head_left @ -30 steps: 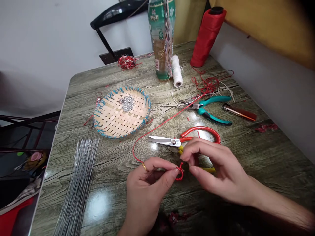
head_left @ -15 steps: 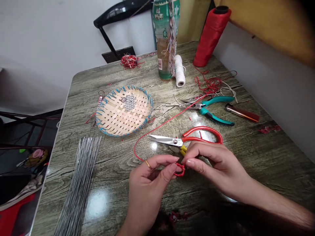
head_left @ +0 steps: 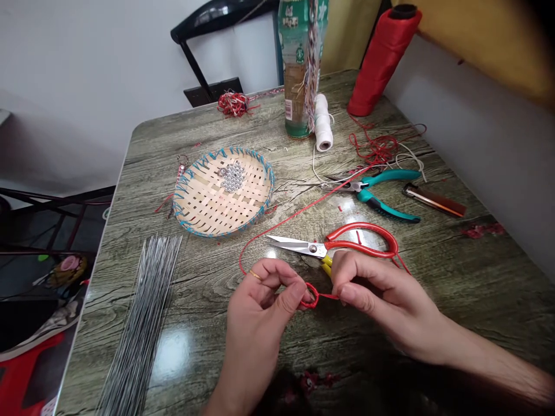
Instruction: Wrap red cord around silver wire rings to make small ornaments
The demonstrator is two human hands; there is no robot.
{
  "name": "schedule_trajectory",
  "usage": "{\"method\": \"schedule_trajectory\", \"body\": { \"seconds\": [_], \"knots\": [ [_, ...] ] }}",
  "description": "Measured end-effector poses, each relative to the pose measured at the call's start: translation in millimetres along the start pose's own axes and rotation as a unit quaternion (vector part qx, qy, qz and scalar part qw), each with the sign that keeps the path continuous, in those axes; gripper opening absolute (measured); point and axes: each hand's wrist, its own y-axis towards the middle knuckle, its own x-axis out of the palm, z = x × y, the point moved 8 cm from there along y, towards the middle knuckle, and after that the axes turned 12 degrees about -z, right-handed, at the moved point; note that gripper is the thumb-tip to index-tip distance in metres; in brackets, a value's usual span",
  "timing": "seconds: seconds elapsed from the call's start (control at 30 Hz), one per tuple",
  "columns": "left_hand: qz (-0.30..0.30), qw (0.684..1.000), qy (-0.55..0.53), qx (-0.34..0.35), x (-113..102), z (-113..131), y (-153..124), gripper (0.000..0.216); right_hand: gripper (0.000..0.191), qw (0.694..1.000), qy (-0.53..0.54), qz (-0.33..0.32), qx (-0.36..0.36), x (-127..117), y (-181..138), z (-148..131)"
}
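Note:
My left hand point(head_left: 260, 312) is closed, with thumb and forefinger pinching a small ring wrapped in red cord point(head_left: 313, 303). A short taut length of red cord point(head_left: 328, 296) runs from the ring to my right hand point(head_left: 377, 294), whose thumb and forefinger pinch it. Another red strand point(head_left: 284, 221) curves from my left hand back across the table toward a red tangle. Just beyond the hands lie scissors point(head_left: 314, 248) with red handles, blades pointing left. Part of a yellow-handled tool point(head_left: 327, 267) shows beneath them, the rest hidden by my right hand.
Farther back are a woven bamboo basket point(head_left: 208, 208), teal-handled pliers point(head_left: 368, 188), a brown lighter point(head_left: 436, 200), a white string spool point(head_left: 322, 124), a green-labelled bottle point(head_left: 295, 75) and a red thread cone point(head_left: 384, 60). Thin metal wires point(head_left: 145, 323) lie at left; tangled red cord point(head_left: 377, 149) lies at right.
My right hand has moved slightly away from the ring, and a stretch of red cord now shows between them. The whole view has shifted a little.

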Motion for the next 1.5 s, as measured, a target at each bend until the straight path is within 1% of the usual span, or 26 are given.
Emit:
{"method": "schedule_trajectory", "body": {
  "seconds": [0.1, 0.17, 0.2, 0.23, 0.27, 0.37, 0.43, 0.5, 0.57, 0.67, 0.77, 0.87, 1.03, 1.07, 1.13, 1.2, 1.27, 1.33, 1.4, 1.5],
  "knots": [
    [-0.011, 0.998, -0.057, -0.030, 1.9, -3.0, 2.2, 0.011, 0.022, 0.999, 0.028, 0.010, 0.034, -0.1, -0.2, 9.3],
    [-0.015, 0.995, -0.084, -0.046, 3.3, -4.9, 2.9, 0.011, 0.019, 0.998, 0.001, 0.038, 0.048, -4.4, -1.6, 11.5],
    [-0.014, 0.995, -0.090, -0.051, 3.5, -5.5, 3.1, 0.012, 0.015, 0.997, -0.026, 0.054, 0.044, -7.0, -2.7, 9.8],
    [-0.011, 0.994, -0.094, -0.054, 3.4, -5.9, 3.1, 0.012, 0.010, 0.996, -0.054, 0.068, 0.031, -8.8, -3.7, 6.3],
    [-0.009, 0.994, -0.096, -0.054, 3.4, -6.1, 3.1, 0.012, 0.011, 0.994, -0.081, 0.076, 0.014, -9.4, -4.7, 1.9],
    [-0.013, 0.993, -0.098, -0.057, 5.2, -7.2, 3.2, 0.014, 0.034, 0.986, -0.149, 0.063, -0.031, -3.4, -6.6, -9.0],
    [-0.016, 0.993, -0.098, -0.059, 6.4, -8.1, 3.3, 0.015, 0.041, 0.977, -0.196, 0.060, -0.052, 0.8, -8.0, -13.7],
    [-0.016, 0.993, -0.095, -0.061, 7.1, -9.3, 3.5, 0.016, 0.043, 0.963, -0.242, 0.083, -0.083, 1.5, -11.3, -19.4],
    [-0.021, 0.993, -0.092, -0.065, 8.1, -10.8, 3.8, 0.017, 0.042, 0.943, -0.291, 0.106, -0.123, 3.0, -15.2, -26.7],
    [-0.028, 0.993, -0.093, -0.067, 9.1, -13.4, 3.1, 0.018, 0.032, 0.911, -0.365, 0.106, -0.158, 9.3, -17.3, -35.2],
    [-0.045, 0.991, -0.100, -0.070, 11.8, -16.2, 2.1, 0.018, 0.020, 0.902, -0.383, 0.115, -0.166, 9.7, -16.2, -40.9],
    [-0.053, 0.991, -0.100, -0.074, 13.7, -18.8, 2.3, 0.019, 0.018, 0.904, -0.372, 0.118, -0.176, 9.1, -15.7, -43.4],
    [-0.049, 0.992, -0.087, -0.074, 14.0, -21.6, 4.4, 0.020, 0.026, 0.911, -0.359, 0.081, -0.187, 12.2, -18.2, -39.1],
    [-0.047, 0.993, -0.086, -0.072, 13.7, -21.5, 4.6, 0.019, 0.024, 0.915, -0.348, 0.081, -0.189, 11.1, -18.8, -38.9],
    [-0.042, 0.992, -0.085, -0.077, 12.9, -22.0, 4.3, 0.018, 0.018, 0.935, -0.291, 0.093, -0.178, 4.6, -18.4, -36.7],
    [-0.040, 0.991, -0.086, -0.091, 13.0, -22.9, 3.8, 0.018, 0.013, 0.965, -0.197, 0.111, -0.136, -4.7, -15.4, -28.8],
    [-0.044, 0.990, -0.086, -0.105, 14.6, -23.4, 3.5, 0.017, 0.010, 0.983, -0.106, 0.129, -0.077, -11.9, -12.1, -17.1],
    [-0.053, 0.989, -0.087, -0.106, 16.5, -22.7, 3.8, 0.017, 0.006, 0.989, -0.046, 0.140, -0.032, -15.1, -10.0, -8.3],
    [-0.055, 0.989, -0.086, -0.105, 16.9, -22.7, 4.1, 0.016, 0.006, 0.991, -0.003, 0.136, 0.000, -15.0, -7.6, -2.6],
    [-0.052, 0.990, -0.077, -0.107, 15.6, -24.2, 4.0, 0.017, 0.004, 0.988, 0.086, 0.124, 0.024, -13.4, -4.5, 3.7]
  ]
}}
